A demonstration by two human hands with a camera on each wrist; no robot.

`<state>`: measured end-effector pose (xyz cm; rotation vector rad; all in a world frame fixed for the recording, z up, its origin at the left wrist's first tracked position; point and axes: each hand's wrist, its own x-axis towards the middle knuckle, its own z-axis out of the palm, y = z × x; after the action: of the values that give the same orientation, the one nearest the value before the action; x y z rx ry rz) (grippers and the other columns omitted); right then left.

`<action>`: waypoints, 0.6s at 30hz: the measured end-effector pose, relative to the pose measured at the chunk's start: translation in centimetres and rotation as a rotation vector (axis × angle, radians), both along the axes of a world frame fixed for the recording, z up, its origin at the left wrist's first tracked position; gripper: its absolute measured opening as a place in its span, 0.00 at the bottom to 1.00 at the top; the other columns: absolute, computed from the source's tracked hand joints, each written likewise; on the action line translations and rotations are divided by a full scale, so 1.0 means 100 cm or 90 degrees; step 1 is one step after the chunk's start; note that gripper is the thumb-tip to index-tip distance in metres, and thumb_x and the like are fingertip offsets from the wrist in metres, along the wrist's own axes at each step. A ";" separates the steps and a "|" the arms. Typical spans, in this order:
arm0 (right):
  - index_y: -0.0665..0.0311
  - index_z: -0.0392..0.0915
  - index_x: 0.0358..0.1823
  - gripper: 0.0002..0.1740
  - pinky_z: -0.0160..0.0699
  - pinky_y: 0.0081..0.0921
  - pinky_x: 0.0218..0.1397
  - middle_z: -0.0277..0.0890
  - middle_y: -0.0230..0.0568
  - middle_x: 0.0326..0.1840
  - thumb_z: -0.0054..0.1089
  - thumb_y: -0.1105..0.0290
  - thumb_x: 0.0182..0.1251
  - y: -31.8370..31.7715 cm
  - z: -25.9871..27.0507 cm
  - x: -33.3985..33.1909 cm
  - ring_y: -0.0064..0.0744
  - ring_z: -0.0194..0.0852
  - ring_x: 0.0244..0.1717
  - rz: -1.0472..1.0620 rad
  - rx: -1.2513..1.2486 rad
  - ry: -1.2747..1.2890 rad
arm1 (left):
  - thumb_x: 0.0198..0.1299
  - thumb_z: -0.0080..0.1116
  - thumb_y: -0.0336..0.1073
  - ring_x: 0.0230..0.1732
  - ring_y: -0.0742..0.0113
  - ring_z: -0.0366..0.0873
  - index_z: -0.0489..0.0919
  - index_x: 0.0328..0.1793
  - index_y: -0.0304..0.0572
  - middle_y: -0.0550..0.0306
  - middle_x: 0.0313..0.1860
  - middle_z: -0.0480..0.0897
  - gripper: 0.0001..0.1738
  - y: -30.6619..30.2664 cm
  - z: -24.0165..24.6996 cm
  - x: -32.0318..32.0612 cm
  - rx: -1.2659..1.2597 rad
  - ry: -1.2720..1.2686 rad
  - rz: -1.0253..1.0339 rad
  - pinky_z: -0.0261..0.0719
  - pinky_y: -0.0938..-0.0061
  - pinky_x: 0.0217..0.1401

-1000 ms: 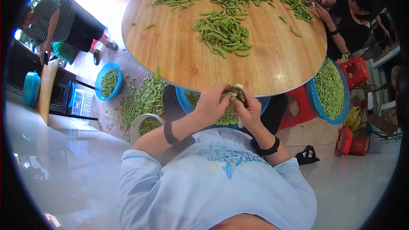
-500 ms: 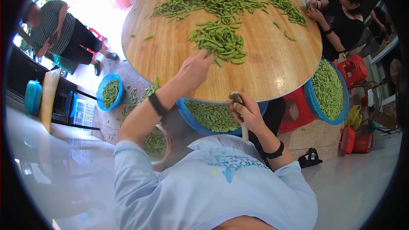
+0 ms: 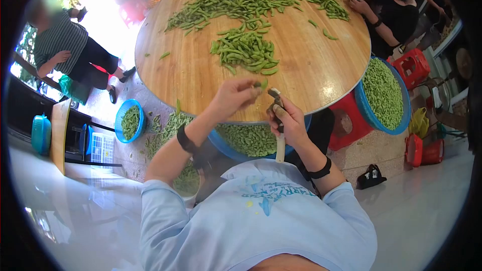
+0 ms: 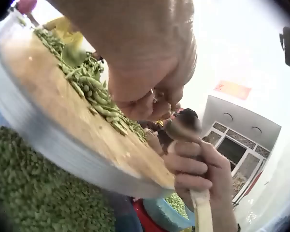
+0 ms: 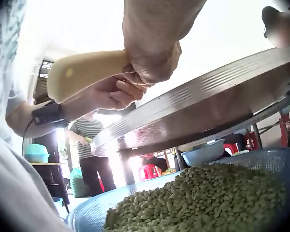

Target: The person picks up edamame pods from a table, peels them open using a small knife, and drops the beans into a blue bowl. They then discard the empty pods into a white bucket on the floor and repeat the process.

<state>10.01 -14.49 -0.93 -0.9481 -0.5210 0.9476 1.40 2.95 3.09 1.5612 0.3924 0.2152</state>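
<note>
By the wooden table (image 3: 181, 75) over speckled floor (image 3: 369, 153), your left hand (image 3: 235, 98) pinches a pod (image 3: 264, 84); your right hand (image 3: 293, 123) grips a partly hidden tool (image 3: 280, 148).

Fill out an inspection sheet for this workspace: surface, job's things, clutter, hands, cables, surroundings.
Surface: round wooden table, heaped pods on top.
Job's things: heaped pods; pale-handled tool, exact type unclear; blue basin of shelled beans below the table's edge.
Clutter: loose pods and a black bag on the floor.
Hands: left hand pinches a single pod; right hand grips the tool.
Cables: thin dark cord hanging from the left wristband.
Surroundings: person in striped shirt, person in black, red stool, second blue basin.
</note>
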 end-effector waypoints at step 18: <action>0.62 0.61 0.67 0.22 0.56 0.12 0.16 0.65 0.33 0.29 0.41 0.72 0.72 0.002 -0.002 -0.012 0.16 0.57 0.19 0.144 0.036 0.149 | 0.61 0.60 0.30 0.21 0.83 0.66 0.77 0.37 0.35 0.65 0.23 0.74 0.05 -0.023 -0.028 -0.024 -0.114 -0.064 0.036 0.59 0.86 0.21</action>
<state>8.79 -14.30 -1.14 -0.7244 -0.4598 1.2246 -1.00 0.67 0.25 1.3585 0.3672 0.2940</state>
